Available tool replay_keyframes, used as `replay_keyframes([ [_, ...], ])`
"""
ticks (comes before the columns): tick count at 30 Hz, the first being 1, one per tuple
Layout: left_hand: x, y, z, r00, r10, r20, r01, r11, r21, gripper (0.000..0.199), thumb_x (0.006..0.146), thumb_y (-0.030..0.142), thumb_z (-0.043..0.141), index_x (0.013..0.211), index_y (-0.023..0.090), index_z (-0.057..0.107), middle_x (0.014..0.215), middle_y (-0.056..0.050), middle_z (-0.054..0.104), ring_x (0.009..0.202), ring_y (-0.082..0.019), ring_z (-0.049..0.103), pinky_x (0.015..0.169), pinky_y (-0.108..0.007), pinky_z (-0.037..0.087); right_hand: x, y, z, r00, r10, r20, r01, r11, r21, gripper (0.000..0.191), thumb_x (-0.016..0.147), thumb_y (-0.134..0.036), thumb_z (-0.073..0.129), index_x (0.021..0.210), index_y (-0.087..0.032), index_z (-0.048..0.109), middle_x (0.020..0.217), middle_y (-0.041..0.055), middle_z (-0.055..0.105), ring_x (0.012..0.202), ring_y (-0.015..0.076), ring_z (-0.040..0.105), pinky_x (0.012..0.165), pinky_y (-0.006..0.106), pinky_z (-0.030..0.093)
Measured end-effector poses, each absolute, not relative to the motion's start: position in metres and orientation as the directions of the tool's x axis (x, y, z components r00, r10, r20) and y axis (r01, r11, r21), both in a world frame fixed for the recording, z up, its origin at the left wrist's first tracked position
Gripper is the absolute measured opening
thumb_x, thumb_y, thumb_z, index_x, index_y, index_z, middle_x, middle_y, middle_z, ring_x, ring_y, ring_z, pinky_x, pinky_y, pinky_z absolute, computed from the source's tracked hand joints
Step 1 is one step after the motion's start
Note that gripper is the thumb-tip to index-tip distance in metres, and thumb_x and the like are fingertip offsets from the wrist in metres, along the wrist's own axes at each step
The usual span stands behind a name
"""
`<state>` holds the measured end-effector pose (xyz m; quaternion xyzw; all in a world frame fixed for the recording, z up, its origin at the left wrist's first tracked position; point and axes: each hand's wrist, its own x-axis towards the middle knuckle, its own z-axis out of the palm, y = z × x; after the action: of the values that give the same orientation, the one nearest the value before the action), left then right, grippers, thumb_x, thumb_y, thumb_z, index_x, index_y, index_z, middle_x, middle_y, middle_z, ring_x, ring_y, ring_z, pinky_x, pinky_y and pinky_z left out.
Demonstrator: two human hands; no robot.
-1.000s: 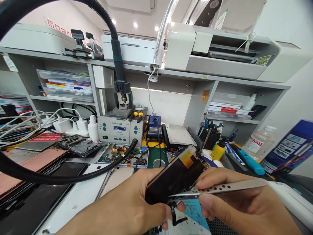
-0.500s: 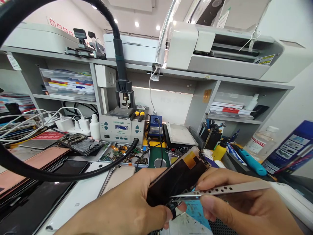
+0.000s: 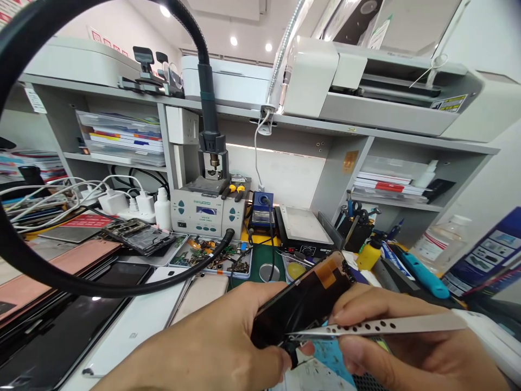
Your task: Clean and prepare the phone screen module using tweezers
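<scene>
My left hand (image 3: 240, 339) is closed around the lower left end of a dark phone screen assembly (image 3: 299, 301), which is tilted up to the right. An orange-brown patch shows near its upper end. Between the thumb and fingers of my right hand (image 3: 391, 336) are silver tweezers (image 3: 374, 327) with a row of holes. Their tips point left and lie at the screen's lower edge, close to my left thumb. A small black part (image 3: 291, 353) sits beside that thumb; what it is I cannot make out. Under my hands lies a stained blue and white sheet (image 3: 321, 369).
A hot air station (image 3: 207, 214) stands behind, its thick black hose (image 3: 81, 291) looping across the left. Also there are a parts tray (image 3: 211, 255), several phones such as a white one (image 3: 138, 326), a yellow bottle (image 3: 369, 254) and a clear bottle (image 3: 443, 244).
The view has shifted slightly, so the whole bench appears a little further right. The tweezers stay at the screen's lower edge, and both hands keep their grip.
</scene>
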<state>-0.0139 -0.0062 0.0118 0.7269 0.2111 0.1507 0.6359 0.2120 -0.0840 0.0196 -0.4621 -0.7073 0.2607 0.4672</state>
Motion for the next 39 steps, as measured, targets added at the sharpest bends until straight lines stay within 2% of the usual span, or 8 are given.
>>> replay_keyframes([
  [5,-0.013,-0.004,0.014,0.884,0.466,-0.018,0.084,-0.121,0.989,0.031,0.069,0.002,0.048,0.092,0.021,0.059,0.081,0.005,0.054,0.076,-0.012,0.049,0.063,-0.023,0.036,0.213,-0.085,0.016,-0.159,0.921,0.355,0.387,0.389,-0.836,0.015,0.083,-0.023,0.076,0.093,-0.034,0.075,0.081,-0.0013,0.075,0.061,0.0136,0.070,0.055,0.017,0.057],
  [9,-0.014,-0.006,0.016,0.878,0.478,-0.009,0.084,-0.135,0.987,0.029,0.071,0.003,0.047,0.092,0.021,0.057,0.079,0.007,0.051,0.071,-0.010,0.042,0.058,-0.022,0.031,0.212,-0.084,0.014,-0.168,0.919,0.357,0.371,0.394,-0.841,0.016,0.083,-0.025,0.075,0.094,-0.037,0.075,0.082,-0.0022,0.075,0.061,0.0130,0.070,0.053,0.016,0.057],
  [13,-0.017,-0.008,0.021,0.890,0.454,-0.043,0.109,-0.121,0.987,0.033,0.072,0.002,0.050,0.098,0.021,0.056,0.087,0.005,0.054,0.075,-0.011,0.044,0.060,-0.020,0.035,0.213,-0.084,0.014,-0.167,0.900,0.402,0.449,0.432,-0.782,0.021,0.082,-0.023,0.076,0.094,-0.040,0.074,0.085,-0.0045,0.076,0.067,0.0141,0.073,0.056,0.016,0.060],
  [17,-0.020,-0.008,0.027,0.887,0.461,-0.001,0.144,-0.275,0.950,0.036,0.070,0.000,0.049,0.097,0.023,0.061,0.084,0.006,0.058,0.076,-0.011,0.050,0.066,-0.018,0.040,0.213,-0.083,0.015,-0.185,0.871,0.455,0.534,0.478,-0.698,0.023,0.080,-0.023,0.078,0.094,-0.040,0.073,0.084,-0.0068,0.077,0.076,0.0139,0.075,0.070,0.015,0.061],
  [22,-0.022,-0.007,0.032,0.861,0.508,-0.004,0.215,-0.356,0.909,0.028,0.073,0.005,0.055,0.092,0.023,0.065,0.074,0.007,0.060,0.068,-0.011,0.050,0.056,-0.018,0.037,0.213,-0.083,0.018,-0.217,0.829,0.515,0.568,0.536,-0.625,0.026,0.076,-0.018,0.082,0.093,-0.037,0.074,0.085,-0.0074,0.079,0.079,0.0131,0.077,0.076,0.012,0.060],
  [28,-0.020,-0.006,0.035,0.867,0.498,0.005,0.210,-0.375,0.903,0.023,0.077,0.008,0.056,0.093,0.021,0.066,0.071,0.005,0.059,0.075,-0.013,0.055,0.062,-0.017,0.040,0.214,-0.082,0.021,-0.241,0.823,0.514,0.607,0.541,-0.582,0.030,0.072,-0.017,0.086,0.092,-0.037,0.076,0.086,-0.0102,0.080,0.075,0.0093,0.077,0.073,0.005,0.057],
  [33,-0.019,-0.006,0.035,0.867,0.498,-0.010,0.240,-0.399,0.885,0.026,0.077,0.009,0.058,0.096,0.023,0.067,0.074,0.005,0.061,0.075,-0.013,0.054,0.060,-0.017,0.039,0.214,-0.083,0.022,-0.262,0.837,0.480,0.616,0.528,-0.584,0.022,0.073,-0.022,0.086,0.088,-0.036,0.079,0.084,-0.0082,0.081,0.076,0.0114,0.077,0.073,0.008,0.059],
  [39,-0.022,-0.005,0.031,0.866,0.499,-0.025,0.268,-0.422,0.866,0.028,0.075,0.009,0.057,0.097,0.024,0.066,0.078,0.005,0.062,0.071,-0.012,0.054,0.055,-0.018,0.037,0.212,-0.083,0.023,-0.224,0.853,0.471,0.649,0.491,-0.581,0.022,0.072,-0.025,0.087,0.088,-0.038,0.079,0.082,-0.0101,0.081,0.073,0.0108,0.077,0.070,0.007,0.059],
])
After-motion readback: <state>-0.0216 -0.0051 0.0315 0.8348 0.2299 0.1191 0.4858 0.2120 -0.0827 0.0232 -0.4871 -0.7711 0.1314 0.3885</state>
